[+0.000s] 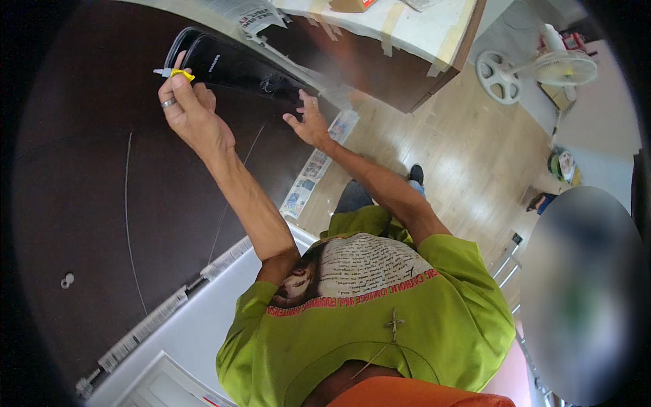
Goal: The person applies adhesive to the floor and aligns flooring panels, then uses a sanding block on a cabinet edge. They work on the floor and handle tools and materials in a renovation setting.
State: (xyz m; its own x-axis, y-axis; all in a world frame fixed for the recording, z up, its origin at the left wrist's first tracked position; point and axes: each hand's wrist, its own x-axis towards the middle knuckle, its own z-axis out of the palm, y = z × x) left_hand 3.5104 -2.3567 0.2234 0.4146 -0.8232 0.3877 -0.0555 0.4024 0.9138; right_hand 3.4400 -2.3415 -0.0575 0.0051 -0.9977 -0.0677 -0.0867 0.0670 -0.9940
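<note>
My left hand (193,112) pinches a small yellow tube with a pale pointed nozzle (178,73), like a glue tube. It is held over the near side of a long, glossy black casing (230,66), close to its rounded left end. The casing lies on a dark brown panel (81,169). At the casing's right end is my right hand (310,122), with fingers apart and fingertips at or very near its edge; whether they touch I cannot tell. A small tangled mark or thread (271,84) shows on the casing's top.
Newspaper strips (319,166) are taped along the panel's edge. Behind stands a brown cabinet (380,74) with a paper-covered, taped top. To the right are a white fan (563,68), a metal ladder (505,264) and a blurred person (583,298). A small whitish round piece (67,280) lies far left.
</note>
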